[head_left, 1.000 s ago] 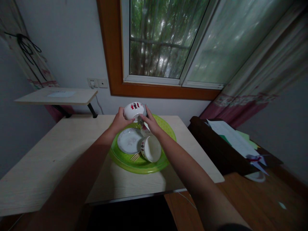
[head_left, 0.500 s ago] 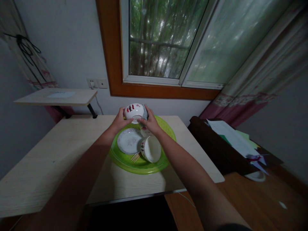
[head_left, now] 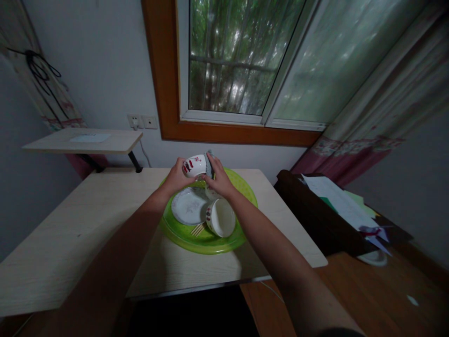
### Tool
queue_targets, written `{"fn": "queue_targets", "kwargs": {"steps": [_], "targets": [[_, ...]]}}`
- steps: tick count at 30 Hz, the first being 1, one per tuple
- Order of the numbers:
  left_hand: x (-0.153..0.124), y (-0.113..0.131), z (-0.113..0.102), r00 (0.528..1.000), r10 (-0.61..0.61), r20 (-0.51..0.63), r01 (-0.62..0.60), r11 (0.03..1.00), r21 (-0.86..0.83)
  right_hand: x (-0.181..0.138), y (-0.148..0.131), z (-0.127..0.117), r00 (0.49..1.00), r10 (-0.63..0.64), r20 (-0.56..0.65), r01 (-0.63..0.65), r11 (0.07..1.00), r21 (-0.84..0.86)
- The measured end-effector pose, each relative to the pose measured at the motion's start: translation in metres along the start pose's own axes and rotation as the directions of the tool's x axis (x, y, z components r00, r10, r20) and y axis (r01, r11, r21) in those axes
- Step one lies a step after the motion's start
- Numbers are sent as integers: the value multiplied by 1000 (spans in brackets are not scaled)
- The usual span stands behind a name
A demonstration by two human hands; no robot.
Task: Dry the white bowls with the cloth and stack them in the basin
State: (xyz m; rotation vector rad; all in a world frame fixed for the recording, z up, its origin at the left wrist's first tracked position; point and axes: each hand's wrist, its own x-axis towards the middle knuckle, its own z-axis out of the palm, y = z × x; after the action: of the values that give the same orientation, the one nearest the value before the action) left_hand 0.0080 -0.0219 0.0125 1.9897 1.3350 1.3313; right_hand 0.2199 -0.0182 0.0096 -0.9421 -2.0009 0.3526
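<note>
My left hand [head_left: 175, 177] is closed round the left side of a white bowl [head_left: 195, 165] with red and dark figures on its outside. The bowl is tilted above the far part of a round green tray [head_left: 206, 248]. On the bowl's right side, my right hand [head_left: 218, 178] presses a grey-green cloth [head_left: 209, 164] against it. Below them on the tray lie a white plate [head_left: 188, 206] with a faint pattern, a second bowl [head_left: 223, 218] tipped on its side, and several chopsticks [head_left: 198, 229]. Another patterned white piece [head_left: 210, 192] is partly hidden behind my right hand.
The tray rests on a pale wooden table [head_left: 105, 224]. A small raised shelf [head_left: 84, 142] with a paper on it stands at the back left. To the right, a dark brown piece of furniture [head_left: 308, 210] holds papers [head_left: 343, 201]. A window [head_left: 231, 61] is behind.
The held bowl has turned and tilted, so its base is less visible and its figures sit lower left. More cloth shows along its right side. The things on the tray have stayed put.
</note>
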Motion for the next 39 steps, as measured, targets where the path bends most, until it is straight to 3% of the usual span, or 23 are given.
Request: {"fn": "queue_targets", "kwargs": {"steps": [12, 15, 21, 25, 30, 35, 39], "targets": [[2, -7, 2, 1000, -2, 6, 2, 1000, -9, -3, -37, 2, 969, -202, 144, 227, 955, -190], [2, -5, 2, 1000, -3, -1, 4, 1000, 29, -2, -33, 6, 983, -158, 90, 170, 973, -155], [1, -6, 4, 1000, 2, 6, -3, 998, 71, 0, -3, 11, 991, 118, -59, -117, 993, 29], [1, -6, 3, 1000, 2, 22, -3, 998, 63, 0, 7, 12, 980, 176, -94, -165, 980, 112], [-1, -6, 3, 998, 27, 54, -31, 996, 80, -2, -8, 10, 996, 58, -63, -57, 998, 19], [-2, -3, 3, 997, 45, 67, -50, 997, 62, -4, -34, 10, 987, -136, 84, 152, 962, -228], [-1, -4, 4, 997, 40, 58, -43, 998, 49, -3, -38, 12, 980, -156, 120, 186, 931, -315]]}}
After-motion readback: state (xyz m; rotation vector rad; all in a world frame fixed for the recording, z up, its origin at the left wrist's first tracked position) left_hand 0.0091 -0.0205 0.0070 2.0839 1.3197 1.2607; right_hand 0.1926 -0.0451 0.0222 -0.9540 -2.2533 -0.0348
